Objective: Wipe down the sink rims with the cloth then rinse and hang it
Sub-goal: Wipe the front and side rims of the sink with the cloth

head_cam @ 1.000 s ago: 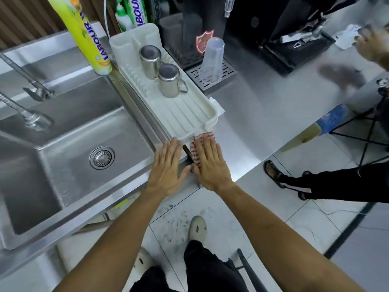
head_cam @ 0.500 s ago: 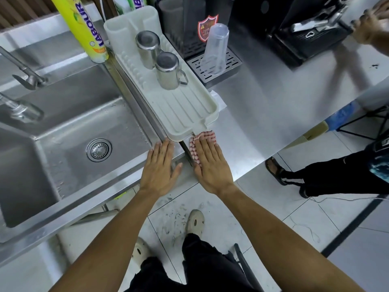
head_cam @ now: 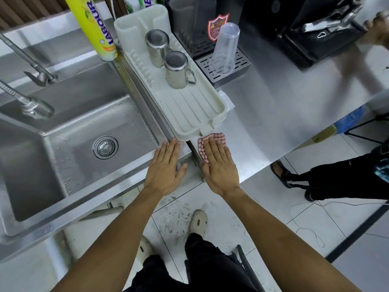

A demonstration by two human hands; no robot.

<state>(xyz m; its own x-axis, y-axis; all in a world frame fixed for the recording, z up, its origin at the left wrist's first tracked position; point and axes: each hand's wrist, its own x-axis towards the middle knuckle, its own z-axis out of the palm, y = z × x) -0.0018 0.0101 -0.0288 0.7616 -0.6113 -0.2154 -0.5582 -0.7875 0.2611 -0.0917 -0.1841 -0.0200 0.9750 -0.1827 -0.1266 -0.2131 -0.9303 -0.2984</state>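
The right hand (head_cam: 221,165) lies flat, fingers straight, pressing the checked cloth (head_cam: 212,140) onto the steel counter (head_cam: 273,114) just right of the sink (head_cam: 84,144). The left hand (head_cam: 166,165) lies flat too, fingers straight and holding nothing, on the sink's front right rim corner. A dark seam runs between the two hands.

Right at the fingertips of both hands sits the near end of a white drain tray (head_cam: 189,110), which runs back along the sink's right rim and covers it; the cloth touches or nearly touches its spout. Two steel mugs (head_cam: 176,70) stand upside down on the tray. A clear cup (head_cam: 225,49) stands inverted on a black grille (head_cam: 223,66) to the tray's right. A yellow bottle (head_cam: 92,28) stands at the sink's back right corner. Two taps (head_cam: 31,85) reach over the basin from the left, and the drain (head_cam: 105,147) sits in the wet floor of the bowl.

A black machine (head_cam: 315,34) stands at the far right of the counter, where another person's hand (head_cam: 379,30) appears, blurred; that person's leg (head_cam: 336,178) shows on the white tiled floor (head_cam: 273,218).
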